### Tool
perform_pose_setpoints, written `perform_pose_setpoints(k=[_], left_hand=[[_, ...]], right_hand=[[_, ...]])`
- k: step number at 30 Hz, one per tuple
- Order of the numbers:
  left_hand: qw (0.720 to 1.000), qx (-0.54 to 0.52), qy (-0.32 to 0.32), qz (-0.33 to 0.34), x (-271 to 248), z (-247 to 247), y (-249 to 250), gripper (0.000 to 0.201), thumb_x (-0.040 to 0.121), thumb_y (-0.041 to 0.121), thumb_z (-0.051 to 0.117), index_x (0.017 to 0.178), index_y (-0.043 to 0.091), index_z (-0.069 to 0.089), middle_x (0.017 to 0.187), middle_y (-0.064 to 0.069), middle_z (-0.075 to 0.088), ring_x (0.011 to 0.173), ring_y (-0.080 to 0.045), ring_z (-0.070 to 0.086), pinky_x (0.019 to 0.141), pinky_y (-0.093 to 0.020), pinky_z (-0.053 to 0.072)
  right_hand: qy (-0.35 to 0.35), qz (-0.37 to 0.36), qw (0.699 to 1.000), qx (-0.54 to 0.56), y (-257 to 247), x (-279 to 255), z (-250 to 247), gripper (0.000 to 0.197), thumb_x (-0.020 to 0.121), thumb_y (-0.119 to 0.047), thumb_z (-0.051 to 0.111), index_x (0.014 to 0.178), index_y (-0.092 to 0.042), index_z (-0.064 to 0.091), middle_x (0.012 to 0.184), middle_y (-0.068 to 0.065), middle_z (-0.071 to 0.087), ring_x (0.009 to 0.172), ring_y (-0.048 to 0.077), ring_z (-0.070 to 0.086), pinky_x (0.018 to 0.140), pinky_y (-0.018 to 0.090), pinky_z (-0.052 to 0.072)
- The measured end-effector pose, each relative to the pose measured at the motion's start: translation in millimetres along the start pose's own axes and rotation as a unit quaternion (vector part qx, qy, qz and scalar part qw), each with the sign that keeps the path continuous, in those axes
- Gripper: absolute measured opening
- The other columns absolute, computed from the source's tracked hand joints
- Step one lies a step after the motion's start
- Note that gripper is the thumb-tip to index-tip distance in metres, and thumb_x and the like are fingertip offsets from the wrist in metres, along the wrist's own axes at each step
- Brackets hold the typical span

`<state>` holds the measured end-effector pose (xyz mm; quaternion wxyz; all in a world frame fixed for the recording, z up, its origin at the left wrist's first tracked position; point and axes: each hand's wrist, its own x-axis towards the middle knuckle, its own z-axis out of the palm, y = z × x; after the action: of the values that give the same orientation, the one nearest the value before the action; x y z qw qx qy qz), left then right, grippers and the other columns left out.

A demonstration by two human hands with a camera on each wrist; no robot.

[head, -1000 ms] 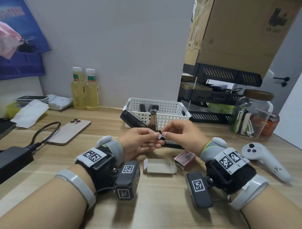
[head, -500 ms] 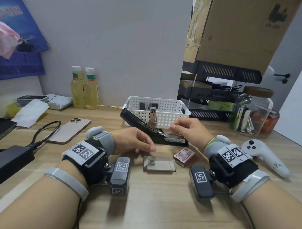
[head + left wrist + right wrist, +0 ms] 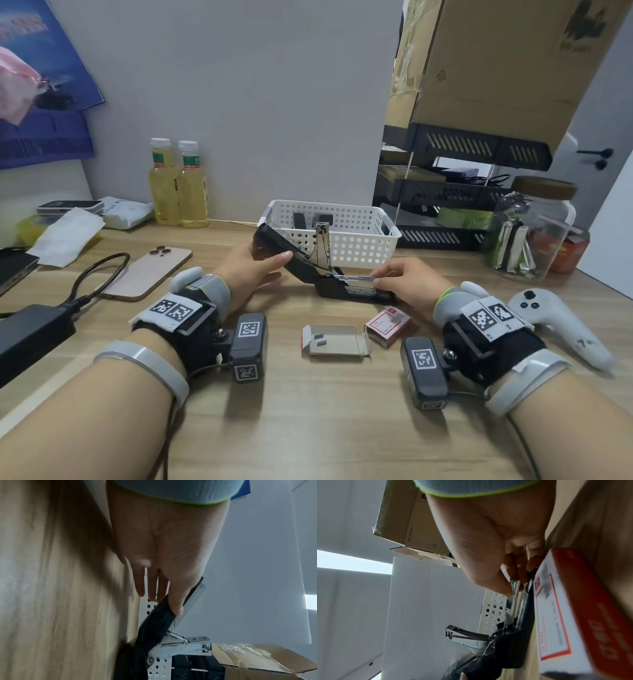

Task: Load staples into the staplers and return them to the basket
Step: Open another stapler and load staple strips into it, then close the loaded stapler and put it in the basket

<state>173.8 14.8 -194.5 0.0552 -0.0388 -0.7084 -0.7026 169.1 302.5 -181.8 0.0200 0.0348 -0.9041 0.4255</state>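
Observation:
A black stapler (image 3: 352,291) stands open on the desk in front of the white basket (image 3: 363,246). Its top cover (image 3: 274,245) is swung back to the left and its metal pusher arm (image 3: 322,246) points up. My left hand (image 3: 274,261) grips the raised cover (image 3: 157,622), thumb on top and fingers behind. My right hand (image 3: 375,278) pinches the front end of the metal staple rail (image 3: 513,596) between thumb and fingers. Whether staples lie under the fingers I cannot tell. Two more dark staplers (image 3: 310,219) stand in the basket.
An open cardboard staple tray (image 3: 337,341) and a red-and-white staple box (image 3: 387,322) lie just in front of the stapler. A phone (image 3: 150,274), cable and charger are to the left. A white controller (image 3: 561,325) and glass jar (image 3: 531,236) are to the right.
My left hand rose from the desk and took hold of the stapler's raised cover. My right hand slid right along the staple rail to its front end.

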Motion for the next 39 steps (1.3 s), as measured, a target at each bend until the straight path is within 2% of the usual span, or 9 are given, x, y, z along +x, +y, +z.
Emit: perform_pose_setpoints(k=[7,11,15,24,27,30,35,37,39], left_hand=[[0.986,0.127,-0.060,0.085,7.6,31.6,41.0,0.033,0.085,0.013,0.077,0.116,0.011,0.068,0.108,-0.005,0.076,0.101,-0.020,0.073,0.092,-0.044,0.059],[0.923,0.348,-0.128,0.104,13.5,69.4,68.4,0.041,0.079,0.031,0.082,0.118,0.024,0.071,0.108,0.004,0.076,0.095,-0.014,0.071,0.087,-0.034,0.058],[0.849,0.490,-0.179,0.090,19.2,106.7,65.7,0.047,0.079,0.037,0.080,0.125,0.031,0.069,0.108,0.004,0.073,0.092,-0.018,0.067,0.086,-0.034,0.057],[0.810,0.544,-0.212,0.049,29.6,111.6,56.4,0.049,0.078,0.052,0.076,0.126,0.048,0.064,0.104,0.008,0.073,0.093,-0.018,0.067,0.089,-0.037,0.057],[0.804,0.546,-0.231,0.038,29.0,104.6,55.9,0.055,0.077,0.047,0.079,0.129,0.048,0.060,0.110,0.007,0.071,0.097,-0.019,0.065,0.091,-0.038,0.056],[0.789,0.568,-0.231,0.027,26.1,93.2,53.6,0.054,0.075,0.036,0.083,0.125,0.034,0.063,0.113,0.005,0.071,0.104,-0.022,0.065,0.095,-0.038,0.053],[0.914,0.325,-0.243,-0.026,25.4,69.3,59.5,0.045,0.071,0.003,0.086,0.111,0.015,0.071,0.102,-0.007,0.075,0.093,-0.025,0.074,0.079,-0.035,0.062],[0.945,0.223,-0.238,-0.001,28.8,60.4,71.6,0.042,0.074,-0.003,0.082,0.111,0.012,0.071,0.095,-0.004,0.077,0.086,-0.018,0.076,0.072,-0.026,0.061],[0.961,0.117,-0.249,0.013,38.1,52.2,84.6,0.040,0.079,-0.008,0.076,0.115,0.009,0.068,0.099,-0.008,0.076,0.092,-0.023,0.076,0.074,-0.030,0.061]], right_hand=[[-0.020,0.029,0.996,0.084,4.6,7.1,-2.4,0.011,0.093,-0.018,0.068,0.095,-0.011,0.077,0.080,0.002,0.064,0.069,0.014,0.053,0.064,0.025,0.046],[-0.021,0.097,0.964,0.247,2.5,4.8,-9.5,0.046,0.103,-0.040,0.046,0.098,-0.005,0.074,0.091,0.012,0.067,0.075,0.018,0.058,0.062,0.026,0.044],[-0.032,0.104,0.958,0.267,5.5,8.4,-12.6,0.051,0.092,-0.061,0.052,0.104,-0.016,0.071,0.084,0.004,0.068,0.073,0.015,0.059,0.066,0.029,0.041],[-0.043,0.053,0.974,0.216,9.6,13.7,-4.5,0.020,0.098,-0.024,0.056,0.111,-0.015,0.070,0.105,0.004,0.070,0.084,0.014,0.061,0.068,0.027,0.042],[-0.043,0.043,0.976,0.209,9.0,13.2,-5.8,0.025,0.094,-0.025,0.061,0.109,-0.009,0.072,0.114,0.009,0.073,0.105,0.028,0.068,0.092,0.040,0.053],[-0.039,0.030,0.983,0.178,3.0,10.7,-8.0,0.029,0.094,-0.029,0.059,0.110,-0.009,0.073,0.121,0.008,0.072,0.118,0.028,0.063,0.110,0.047,0.043],[-0.079,0.029,0.993,0.084,-25.1,3.1,-28.5,0.021,0.093,-0.036,0.059,0.094,-0.017,0.068,0.092,0.002,0.066,0.082,0.018,0.063,0.076,0.036,0.050],[-0.123,0.022,0.990,0.060,-43.5,2.5,-36.5,0.029,0.092,-0.043,0.062,0.103,-0.018,0.071,0.094,0.005,0.068,0.083,0.022,0.065,0.079,0.042,0.055],[-0.176,0.014,0.981,0.085,-62.8,8.0,-40.7,0.035,0.091,-0.049,0.063,0.111,-0.020,0.070,0.096,0.005,0.071,0.087,0.024,0.066,0.084,0.047,0.056]])
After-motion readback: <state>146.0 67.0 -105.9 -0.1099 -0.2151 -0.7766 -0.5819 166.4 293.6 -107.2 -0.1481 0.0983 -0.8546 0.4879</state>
